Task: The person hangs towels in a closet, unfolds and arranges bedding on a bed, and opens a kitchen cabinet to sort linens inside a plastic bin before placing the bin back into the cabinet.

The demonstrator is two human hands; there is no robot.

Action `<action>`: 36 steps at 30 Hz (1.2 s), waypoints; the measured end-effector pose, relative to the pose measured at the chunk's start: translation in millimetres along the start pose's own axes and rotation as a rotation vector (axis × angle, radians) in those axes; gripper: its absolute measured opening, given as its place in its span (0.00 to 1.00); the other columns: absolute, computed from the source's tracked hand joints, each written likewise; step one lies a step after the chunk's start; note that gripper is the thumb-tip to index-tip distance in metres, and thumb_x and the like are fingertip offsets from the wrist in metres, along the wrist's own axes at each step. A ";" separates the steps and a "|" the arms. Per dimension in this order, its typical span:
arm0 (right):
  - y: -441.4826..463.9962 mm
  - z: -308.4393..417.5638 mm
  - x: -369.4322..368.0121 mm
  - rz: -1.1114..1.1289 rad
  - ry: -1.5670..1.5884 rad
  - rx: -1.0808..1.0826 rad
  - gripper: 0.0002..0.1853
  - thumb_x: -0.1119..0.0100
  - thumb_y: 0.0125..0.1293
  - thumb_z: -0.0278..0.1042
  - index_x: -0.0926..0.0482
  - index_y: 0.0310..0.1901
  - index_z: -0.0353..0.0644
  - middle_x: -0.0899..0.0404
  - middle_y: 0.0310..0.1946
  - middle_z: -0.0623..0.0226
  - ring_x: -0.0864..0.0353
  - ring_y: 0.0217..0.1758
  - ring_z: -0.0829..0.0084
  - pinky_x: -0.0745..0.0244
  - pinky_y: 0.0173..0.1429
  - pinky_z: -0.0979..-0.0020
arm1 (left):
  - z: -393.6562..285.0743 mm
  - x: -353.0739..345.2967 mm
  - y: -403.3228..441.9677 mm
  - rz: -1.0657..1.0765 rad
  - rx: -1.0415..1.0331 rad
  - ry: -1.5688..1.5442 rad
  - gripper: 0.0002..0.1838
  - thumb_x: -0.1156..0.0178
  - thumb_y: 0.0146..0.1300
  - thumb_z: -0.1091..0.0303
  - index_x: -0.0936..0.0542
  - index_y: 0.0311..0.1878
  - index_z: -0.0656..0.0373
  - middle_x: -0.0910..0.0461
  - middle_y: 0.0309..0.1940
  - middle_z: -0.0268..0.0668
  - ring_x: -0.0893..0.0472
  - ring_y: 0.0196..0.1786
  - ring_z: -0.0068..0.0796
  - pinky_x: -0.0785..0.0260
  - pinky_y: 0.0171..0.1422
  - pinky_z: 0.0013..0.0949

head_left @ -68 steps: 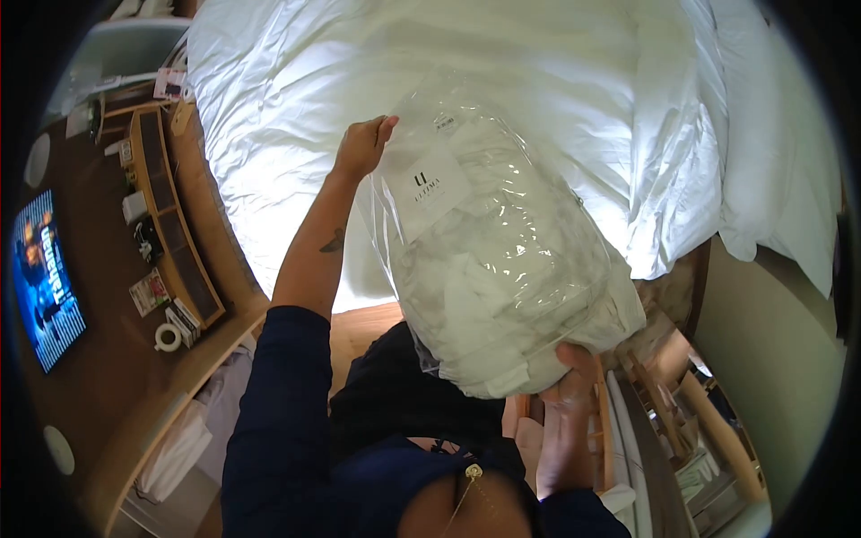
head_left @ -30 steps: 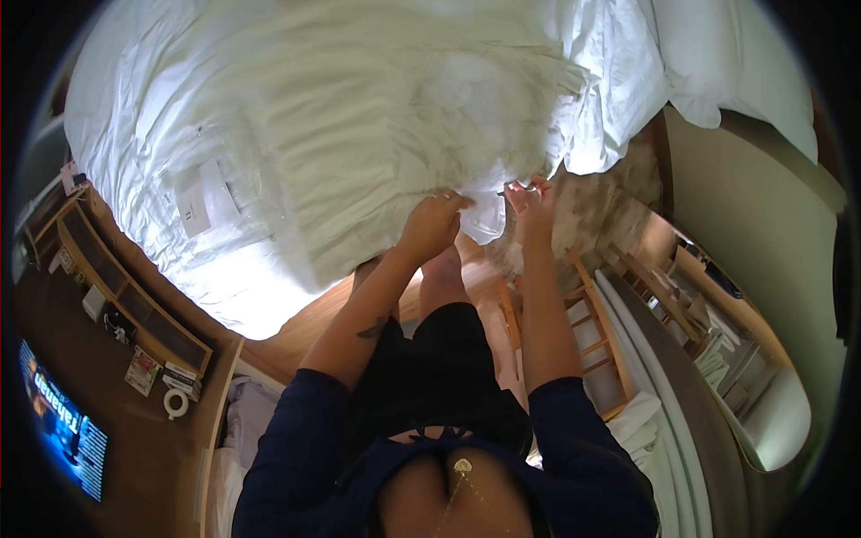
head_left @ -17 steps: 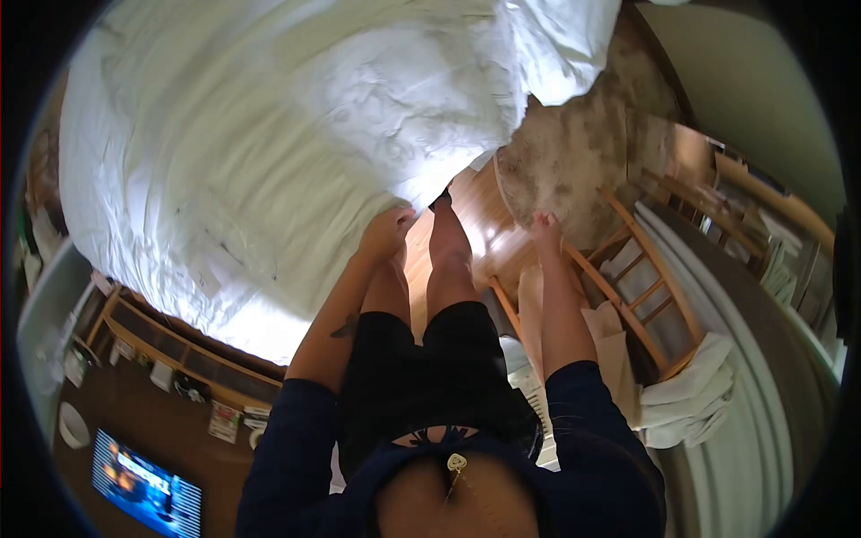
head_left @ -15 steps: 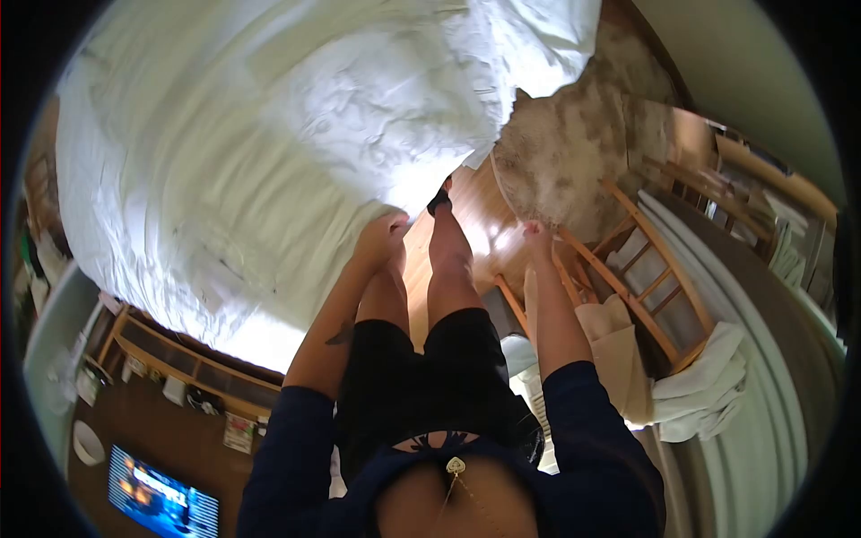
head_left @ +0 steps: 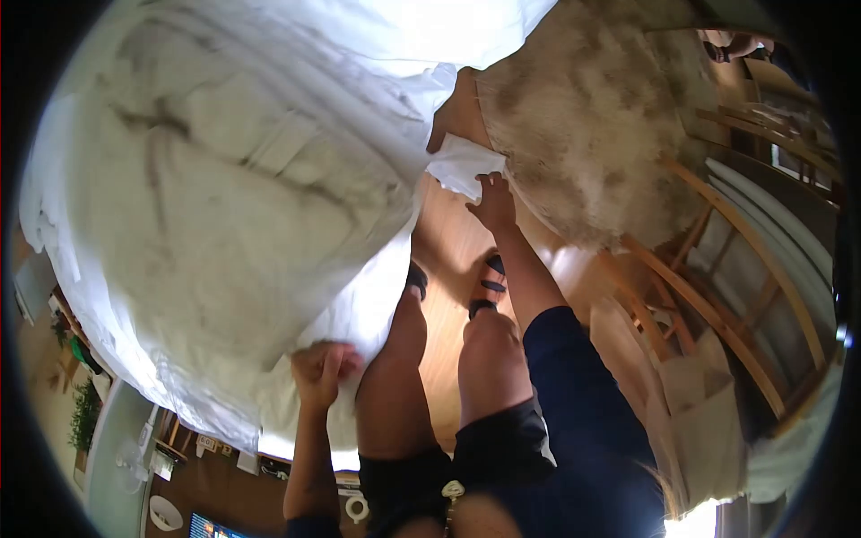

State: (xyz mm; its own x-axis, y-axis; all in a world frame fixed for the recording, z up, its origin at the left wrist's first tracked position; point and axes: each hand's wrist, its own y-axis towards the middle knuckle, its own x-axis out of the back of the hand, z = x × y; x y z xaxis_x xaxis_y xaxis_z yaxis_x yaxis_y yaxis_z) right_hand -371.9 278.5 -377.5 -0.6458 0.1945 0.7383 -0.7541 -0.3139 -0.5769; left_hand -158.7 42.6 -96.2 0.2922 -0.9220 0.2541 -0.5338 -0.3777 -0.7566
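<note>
Centrally, the right hand [head_left: 495, 210] – fingers spread wide – is at the near edge of a white piece [head_left: 463, 163] on the wooden floor [head_left: 442, 345], between bed [head_left: 242, 242] and furry rug [head_left: 583, 125]; contact is uncertain. The left hand [head_left: 325, 369] curls beside the bed – whether gripping, one cannot tell.

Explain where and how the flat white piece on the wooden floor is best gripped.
Probably pinch the near right edge of the flat white piece from above, on the rug side: it lies low, that edge shows beside the right hand, and its left end nears the bedding.
</note>
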 end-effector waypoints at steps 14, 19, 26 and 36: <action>-10.0 -28.0 91.0 0.231 1.182 -0.114 0.17 0.48 0.52 0.27 0.26 0.46 0.37 0.23 0.37 0.65 0.24 0.44 0.71 0.33 0.50 0.72 | -17.6 -30.9 -8.9 -0.241 -0.051 -0.156 0.13 0.47 0.62 0.66 0.22 0.30 0.66 0.21 0.27 0.43 0.21 0.27 0.24 0.28 0.30 0.24; -125.7 57.6 263.3 0.418 1.516 -0.302 0.23 0.51 0.55 0.31 0.34 0.53 0.32 0.26 0.44 0.61 0.25 0.46 0.69 0.33 0.54 0.71 | -117.4 -77.5 -16.1 0.050 -0.627 0.114 0.32 0.37 0.51 0.69 0.37 0.59 0.61 0.33 0.56 0.41 0.34 0.60 0.37 0.42 0.62 0.36; -231.5 181.1 376.6 0.918 1.374 -0.119 0.24 0.52 0.56 0.30 0.36 0.55 0.30 0.28 0.49 0.56 0.27 0.50 0.66 0.34 0.57 0.68 | -180.6 -31.9 -61.9 0.537 -0.538 0.066 0.47 0.30 0.41 0.61 0.44 0.65 0.58 0.39 0.62 0.42 0.40 0.64 0.38 0.47 0.66 0.38; -200.2 355.8 297.8 0.803 1.184 -0.054 0.19 0.53 0.60 0.29 0.33 0.53 0.35 0.25 0.45 0.61 0.25 0.48 0.70 0.32 0.53 0.70 | -43.9 183.3 -156.4 0.158 0.020 -0.485 0.17 0.41 0.58 0.57 0.22 0.40 0.63 0.22 0.30 0.28 0.26 0.33 0.16 0.35 0.40 0.23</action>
State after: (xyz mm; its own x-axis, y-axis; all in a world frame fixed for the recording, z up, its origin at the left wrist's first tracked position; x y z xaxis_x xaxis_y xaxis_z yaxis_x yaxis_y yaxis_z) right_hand -370.8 68.6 82.3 -0.5893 0.6392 -0.4942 -0.1293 -0.6784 -0.7232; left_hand -56.5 -71.1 95.2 0.5467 -0.8199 -0.1696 -0.5871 -0.2309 -0.7759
